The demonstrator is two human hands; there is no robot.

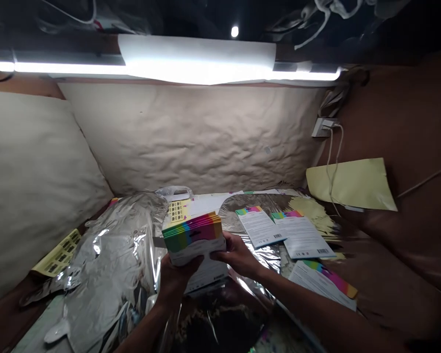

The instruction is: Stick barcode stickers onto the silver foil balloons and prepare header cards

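A thick stack of white cards with rainbow-striped tops [193, 236] is held upright over the table. My left hand [176, 274] grips the stack from below and the left, fingers closed round its lower edge. On the stack's right side, my right hand [238, 255] holds it with fingers curled. Under the hands lies crinkled silver foil [110, 255].
Three loose rainbow-topped cards lie to the right: one [259, 225], another [303, 235] and a third [325, 282]. Yellow sticker sheets sit at far left [59, 255] and behind the stack [178, 210]. A yellow envelope [351, 185] and cable hang on the right wall.
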